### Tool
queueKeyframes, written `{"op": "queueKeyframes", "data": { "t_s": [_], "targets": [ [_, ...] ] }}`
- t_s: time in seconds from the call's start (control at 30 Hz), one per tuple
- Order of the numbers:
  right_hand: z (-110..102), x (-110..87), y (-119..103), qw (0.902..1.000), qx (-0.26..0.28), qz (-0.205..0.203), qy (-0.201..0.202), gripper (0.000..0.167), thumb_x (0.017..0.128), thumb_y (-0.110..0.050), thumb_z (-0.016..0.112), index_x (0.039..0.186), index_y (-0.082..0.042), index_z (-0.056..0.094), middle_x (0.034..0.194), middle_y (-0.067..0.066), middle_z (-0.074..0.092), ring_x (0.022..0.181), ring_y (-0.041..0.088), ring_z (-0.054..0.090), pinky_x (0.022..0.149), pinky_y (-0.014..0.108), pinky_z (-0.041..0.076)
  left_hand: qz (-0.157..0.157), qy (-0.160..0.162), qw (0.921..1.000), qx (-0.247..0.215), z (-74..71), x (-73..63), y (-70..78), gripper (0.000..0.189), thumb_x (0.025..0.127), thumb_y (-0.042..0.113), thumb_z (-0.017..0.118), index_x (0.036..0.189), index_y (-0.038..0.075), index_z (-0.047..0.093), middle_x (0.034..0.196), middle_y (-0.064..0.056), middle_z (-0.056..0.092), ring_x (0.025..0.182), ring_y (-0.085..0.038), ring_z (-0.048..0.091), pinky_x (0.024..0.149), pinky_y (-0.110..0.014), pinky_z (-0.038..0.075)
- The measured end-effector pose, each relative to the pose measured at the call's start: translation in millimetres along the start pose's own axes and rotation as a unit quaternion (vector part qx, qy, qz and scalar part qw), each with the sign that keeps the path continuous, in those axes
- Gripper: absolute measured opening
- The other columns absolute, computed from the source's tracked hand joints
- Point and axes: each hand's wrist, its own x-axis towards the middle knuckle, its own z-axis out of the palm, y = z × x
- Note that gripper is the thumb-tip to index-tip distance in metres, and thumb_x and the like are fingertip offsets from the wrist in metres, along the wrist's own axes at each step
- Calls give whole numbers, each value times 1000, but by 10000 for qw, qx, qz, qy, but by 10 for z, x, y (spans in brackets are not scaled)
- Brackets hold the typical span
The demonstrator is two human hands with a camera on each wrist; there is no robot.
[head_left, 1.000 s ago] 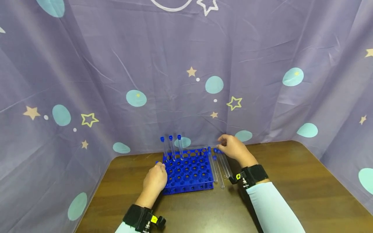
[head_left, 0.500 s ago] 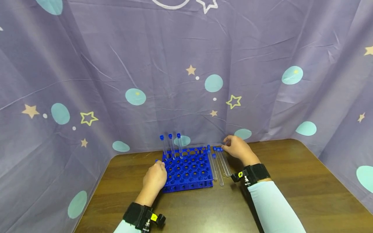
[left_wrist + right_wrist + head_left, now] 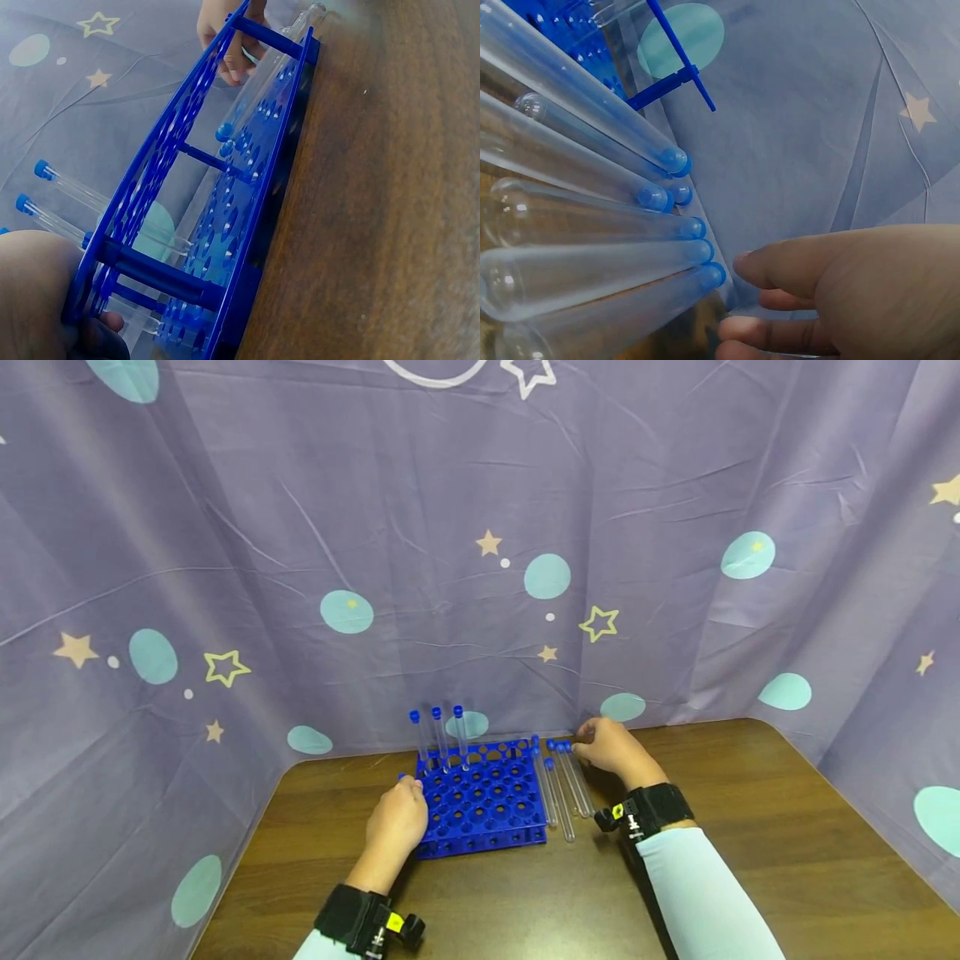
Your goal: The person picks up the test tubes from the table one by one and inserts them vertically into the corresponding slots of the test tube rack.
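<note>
A blue test tube rack [image 3: 480, 833] stands on the table with its left end held by my left hand [image 3: 397, 814]; in the left wrist view the thumb [image 3: 101, 339] is under its top plate. Several clear tubes with blue caps are upright at the rack's back left, among them a middle test tube [image 3: 441, 739]. A blue cap [image 3: 402, 776] peeks out beside the left hand. Right of the rack lie several capped test tubes [image 3: 592, 277]. My right hand [image 3: 611, 750] is by their capped ends, its fingers loosely bent and holding nothing.
The wooden table [image 3: 517, 902] reaches back to a purple patterned curtain [image 3: 450, 568], which hangs close behind the rack. Black camera straps sit on both wrists, such as the right strap [image 3: 663, 806].
My right hand has shifted slightly right and down along the lying tubes' caps. The left hand stays on the rack, and the tubes look unmoved.
</note>
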Motion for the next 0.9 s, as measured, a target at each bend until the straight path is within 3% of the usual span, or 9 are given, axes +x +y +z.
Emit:
{"op": "queueKeyframes", "data": {
  "t_s": [0.13,0.37,0.73,0.9],
  "targets": [
    [18,-17,2,9995,155,158,-230,37,103,-18,81,129,8,74,116,23,81,78,21,78,74,37,66,1,55,10000,7,3,1,-8,45,121,24,37,129,-6,69,112,-29,80,98,-52,81,66,-63,61],
    [41,-5,-11,9986,257,352,-304,40,102,-19,82,128,10,72,93,17,81,75,22,78,65,35,64,29,79,10000,-17,10,4,-15,43,121,24,39,123,-5,70,104,-28,79,97,-52,81,67,-63,61],
    [97,7,-16,9976,194,465,-473,36,101,-19,84,125,7,76,100,17,83,76,22,80,66,37,67,38,90,10000,-14,22,14,-34,42,120,23,38,123,-5,70,106,-28,79,97,-52,80,69,-64,61],
    [95,1,-37,9977,187,449,-474,30,101,-15,83,120,7,77,93,16,82,72,23,79,65,37,67,18,99,9999,-2,18,12,-29,44,120,24,38,126,-5,70,111,-30,80,101,-54,80,73,-67,62]
  ]
}}
